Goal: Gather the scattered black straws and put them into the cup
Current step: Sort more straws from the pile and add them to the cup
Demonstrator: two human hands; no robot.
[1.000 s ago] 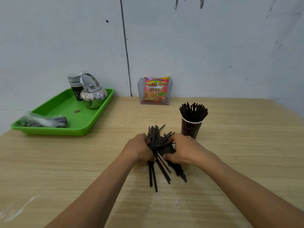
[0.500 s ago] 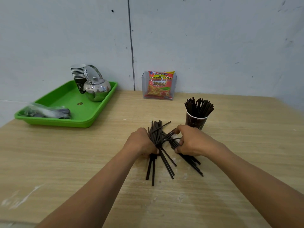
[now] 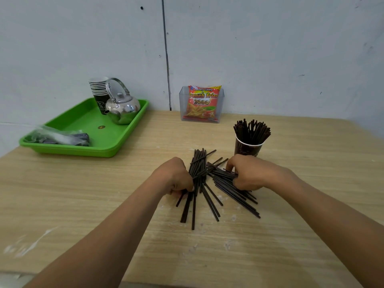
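Gathering step: the left hand [image 3: 174, 178] grips 1 bunch of black straws [image 3: 199, 163], and the right hand [image 3: 249, 176] clutches another. The cup [image 3: 247, 149] stands just beyond the right hand. Next, I judge, merge the 2 bunches and lift.

Only one wide-angle camera going here: it's sitting on the person's head, looking forward and down across the light wooden desk [image 3: 83, 204] toward the pale grey wall [image 3: 270, 48], hovering close over the desk's near edge.

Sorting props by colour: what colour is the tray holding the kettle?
The tray is bright green; head view.
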